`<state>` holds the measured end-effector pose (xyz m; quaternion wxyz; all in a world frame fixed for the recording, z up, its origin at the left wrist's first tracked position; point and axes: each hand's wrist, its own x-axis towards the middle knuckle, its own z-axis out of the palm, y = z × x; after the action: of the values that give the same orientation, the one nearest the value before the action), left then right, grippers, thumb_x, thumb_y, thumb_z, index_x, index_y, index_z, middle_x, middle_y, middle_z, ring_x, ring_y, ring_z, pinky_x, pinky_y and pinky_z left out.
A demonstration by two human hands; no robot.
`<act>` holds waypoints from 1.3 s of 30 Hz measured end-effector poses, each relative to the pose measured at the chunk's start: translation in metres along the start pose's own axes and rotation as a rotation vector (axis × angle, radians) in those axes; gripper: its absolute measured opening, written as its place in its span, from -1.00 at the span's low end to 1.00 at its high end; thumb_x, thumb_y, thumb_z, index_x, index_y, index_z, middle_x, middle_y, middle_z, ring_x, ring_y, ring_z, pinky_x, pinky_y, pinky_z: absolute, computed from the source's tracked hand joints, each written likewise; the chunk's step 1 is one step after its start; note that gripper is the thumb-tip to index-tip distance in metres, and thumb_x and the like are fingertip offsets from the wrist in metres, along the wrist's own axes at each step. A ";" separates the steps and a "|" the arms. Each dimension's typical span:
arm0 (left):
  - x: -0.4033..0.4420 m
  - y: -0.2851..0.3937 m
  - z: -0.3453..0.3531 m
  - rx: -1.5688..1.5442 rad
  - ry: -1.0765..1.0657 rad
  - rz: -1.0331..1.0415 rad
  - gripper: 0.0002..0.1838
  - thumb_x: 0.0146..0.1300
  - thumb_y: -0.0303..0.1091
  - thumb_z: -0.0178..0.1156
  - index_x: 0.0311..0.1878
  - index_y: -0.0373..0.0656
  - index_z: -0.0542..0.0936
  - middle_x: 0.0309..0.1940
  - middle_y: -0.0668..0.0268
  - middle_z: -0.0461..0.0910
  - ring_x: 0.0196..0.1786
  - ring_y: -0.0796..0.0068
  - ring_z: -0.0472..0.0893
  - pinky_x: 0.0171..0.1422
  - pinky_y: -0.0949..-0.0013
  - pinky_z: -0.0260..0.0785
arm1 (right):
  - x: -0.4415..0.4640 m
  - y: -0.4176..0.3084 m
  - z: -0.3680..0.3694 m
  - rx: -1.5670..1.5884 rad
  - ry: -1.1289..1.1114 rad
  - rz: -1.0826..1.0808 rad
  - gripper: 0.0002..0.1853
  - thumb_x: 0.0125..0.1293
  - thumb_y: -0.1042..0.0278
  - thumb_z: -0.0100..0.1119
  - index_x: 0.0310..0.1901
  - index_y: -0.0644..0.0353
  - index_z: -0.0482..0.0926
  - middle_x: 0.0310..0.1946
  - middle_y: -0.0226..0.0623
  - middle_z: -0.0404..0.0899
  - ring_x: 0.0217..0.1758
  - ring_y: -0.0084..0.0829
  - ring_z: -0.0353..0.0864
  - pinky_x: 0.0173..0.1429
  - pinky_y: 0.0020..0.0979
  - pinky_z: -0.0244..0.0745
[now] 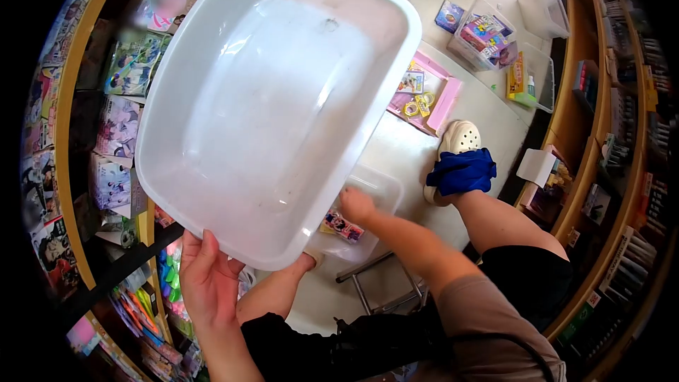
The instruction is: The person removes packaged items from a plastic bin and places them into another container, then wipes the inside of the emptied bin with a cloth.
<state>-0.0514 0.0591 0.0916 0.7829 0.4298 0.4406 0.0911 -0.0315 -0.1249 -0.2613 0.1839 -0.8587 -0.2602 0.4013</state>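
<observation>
Nearest the camera, a big white basin, tilted with the hollow turned toward the view; probably light for its size, stiff with a little flex, smooth enough to slip, best held by the rolled rim at opposite sides. At its lower left corner, the left hand, closed on the rim, thumb over the lip. Farther down, beyond the lower right edge of the basin, the right hand, fingers seemingly curled in; cannot tell how tightly, or whether around anything. Just beside it, a clear tub with a colourful packet inside, likely light and soft-wrapped. Tight room on the left, with the basin rim close to the display shelf; more room to the right, over the pale floor, as far as the shoe and blue cloth. Past the upper right rim, a pink box with small packs; farther off, a tub of colourful boxes near the right-hand shelves, with hard edges worth a wide berth
</observation>
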 end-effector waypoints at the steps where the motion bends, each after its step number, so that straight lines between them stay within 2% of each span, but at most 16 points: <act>1: 0.000 -0.001 0.000 -0.004 0.001 -0.004 -0.69 0.36 -0.42 -0.05 0.16 -0.17 0.31 0.04 0.20 0.48 0.01 0.36 0.57 -0.01 0.27 0.56 | 0.011 0.004 -0.019 0.065 -0.005 0.003 -0.78 0.18 0.25 0.00 -0.25 0.17 0.56 -0.20 -0.09 0.56 -0.13 -0.13 0.56 -0.03 -0.17 0.44; 4: 0.003 -0.003 -0.001 -0.008 0.006 -0.014 -0.68 0.36 -0.42 -0.04 0.16 -0.17 0.31 0.04 0.20 0.48 0.00 0.37 0.58 -0.02 0.28 0.57 | 0.041 0.020 -0.102 0.143 0.209 0.056 -0.86 0.05 0.42 0.06 -0.30 0.17 0.48 -0.19 -0.06 0.52 -0.13 -0.05 0.52 -0.09 -0.08 0.42; 7: 0.006 -0.004 0.003 -0.015 0.033 -0.008 -0.68 0.36 -0.43 -0.04 0.17 -0.17 0.32 0.04 0.20 0.49 0.00 0.37 0.58 -0.03 0.29 0.57 | 0.063 0.064 -0.152 0.234 0.848 0.181 -0.80 0.06 0.43 0.07 -0.24 0.22 0.41 -0.30 -0.03 0.46 -0.18 -0.01 0.47 -0.12 -0.07 0.38; 9: 0.009 -0.005 0.005 -0.019 0.050 -0.004 -0.67 0.36 -0.43 -0.04 0.17 -0.17 0.32 0.04 0.19 0.49 0.01 0.37 0.58 -0.02 0.28 0.57 | 0.073 0.102 -0.177 0.056 1.051 0.371 -0.75 0.01 0.42 0.14 -0.26 0.30 0.39 -0.25 -0.01 0.39 -0.12 -0.01 0.40 -0.03 -0.10 0.33; 10: 0.010 -0.006 0.004 -0.019 0.056 -0.003 -0.67 0.36 -0.44 -0.04 0.17 -0.17 0.31 0.04 0.19 0.49 0.01 0.36 0.57 -0.02 0.28 0.57 | 0.068 0.111 -0.191 0.046 1.038 0.475 -0.69 0.02 0.42 0.15 -0.17 0.27 0.41 -0.22 -0.04 0.41 -0.11 -0.03 0.41 -0.02 -0.13 0.34; 11: 0.011 -0.007 0.004 -0.018 0.062 -0.002 -0.67 0.36 -0.44 -0.05 0.17 -0.17 0.31 0.04 0.19 0.49 0.01 0.36 0.57 -0.02 0.27 0.57 | 0.066 0.128 -0.200 0.054 0.912 0.477 -0.56 -0.01 0.36 0.25 -0.07 0.27 0.39 -0.02 0.01 0.37 0.02 0.00 0.37 0.11 -0.14 0.31; 15: 0.016 -0.013 0.008 -0.012 0.051 -0.010 -0.68 0.36 -0.45 -0.05 0.17 -0.18 0.32 0.06 0.18 0.48 0.03 0.35 0.57 0.00 0.26 0.57 | 0.075 0.149 -0.215 -0.076 0.810 0.112 -0.22 -0.11 0.27 0.38 0.19 0.17 0.23 0.29 -0.01 0.13 0.25 0.03 0.23 0.26 -0.17 0.27; 18: 0.021 -0.017 0.010 -0.002 0.040 -0.021 -0.69 0.36 -0.46 -0.05 0.16 -0.19 0.33 0.07 0.18 0.47 0.04 0.35 0.56 0.01 0.26 0.57 | 0.102 0.153 -0.224 -0.048 0.738 0.079 -0.24 -0.08 0.29 0.35 0.20 0.17 0.22 0.31 -0.04 0.11 0.26 0.01 0.22 0.26 -0.17 0.28; 19: 0.023 -0.018 0.013 0.007 0.054 -0.025 -0.69 0.36 -0.46 -0.05 0.16 -0.19 0.33 0.07 0.18 0.47 0.04 0.35 0.56 0.00 0.26 0.57 | 0.111 0.157 -0.223 -0.027 0.799 0.060 -0.26 -0.06 0.32 0.34 0.20 0.14 0.22 0.22 -0.07 0.23 0.21 -0.02 0.29 0.22 -0.14 0.32; 22: 0.028 -0.022 0.023 0.026 0.090 -0.034 -0.69 0.36 -0.45 -0.05 0.15 -0.19 0.33 0.07 0.18 0.47 0.03 0.35 0.56 0.00 0.28 0.57 | 0.118 0.160 -0.235 0.050 0.565 0.241 -0.35 -0.08 0.36 0.37 0.12 0.17 0.35 0.11 -0.03 0.34 0.14 -0.03 0.37 0.20 -0.18 0.33; 26: 0.033 -0.023 0.028 0.057 0.103 -0.038 -0.69 0.36 -0.45 -0.06 0.16 -0.18 0.33 0.06 0.18 0.47 0.02 0.36 0.57 -0.03 0.31 0.58 | 0.107 0.168 -0.242 0.067 0.498 0.241 -0.53 -0.09 0.37 0.37 -0.06 0.18 0.51 -0.05 -0.06 0.42 0.01 -0.08 0.46 0.08 -0.22 0.42; 29: 0.033 -0.022 0.016 0.041 0.005 -0.044 -0.61 0.35 -0.44 -0.03 0.22 -0.22 0.26 0.14 0.17 0.40 0.14 0.29 0.49 0.12 0.19 0.49 | 0.107 0.188 -0.249 0.168 0.543 0.179 -0.56 -0.10 0.40 0.37 -0.10 0.18 0.53 -0.14 -0.12 0.49 -0.12 -0.19 0.53 -0.03 -0.28 0.47; 32: 0.030 -0.021 0.015 0.031 -0.019 -0.038 -0.62 0.35 -0.44 -0.03 0.22 -0.23 0.26 0.13 0.17 0.41 0.12 0.29 0.50 0.10 0.20 0.50 | 0.105 0.192 -0.256 0.579 0.417 0.075 -0.59 -0.06 0.40 0.38 -0.12 0.24 0.51 -0.24 -0.18 0.54 -0.21 -0.35 0.54 -0.10 -0.37 0.48; 34: 0.027 -0.020 0.026 0.041 0.052 -0.021 -0.67 0.36 -0.44 -0.05 0.17 -0.21 0.30 0.07 0.18 0.46 0.03 0.36 0.56 -0.03 0.29 0.56 | 0.091 0.166 -0.253 0.603 0.075 0.027 -0.64 -0.01 0.42 0.36 -0.16 0.29 0.50 -0.31 -0.24 0.54 -0.25 -0.44 0.51 -0.15 -0.38 0.46; 35: 0.025 -0.019 0.030 0.045 0.087 -0.013 -0.69 0.36 -0.45 -0.06 0.15 -0.20 0.32 0.03 0.19 0.49 -0.01 0.40 0.58 -0.09 0.34 0.59 | 0.080 0.142 -0.244 0.438 0.047 -0.090 -0.65 -0.01 0.42 0.37 -0.16 0.27 0.50 -0.32 -0.26 0.53 -0.23 -0.45 0.50 -0.13 -0.38 0.45; 39: 0.024 -0.017 0.021 0.038 0.025 -0.008 -0.68 0.36 -0.45 -0.06 0.17 -0.21 0.31 0.05 0.18 0.48 0.00 0.36 0.58 -0.06 0.30 0.58 | 0.041 0.076 -0.183 0.351 -0.321 -0.327 -0.57 -0.04 0.27 0.42 -0.15 0.24 0.50 -0.34 -0.20 0.59 -0.27 -0.34 0.57 -0.16 -0.34 0.47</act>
<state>-0.0248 0.0490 0.0691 0.7693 0.4416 0.4538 0.0850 0.1567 -0.1804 -0.2138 0.3485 -0.6859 -0.3477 0.5360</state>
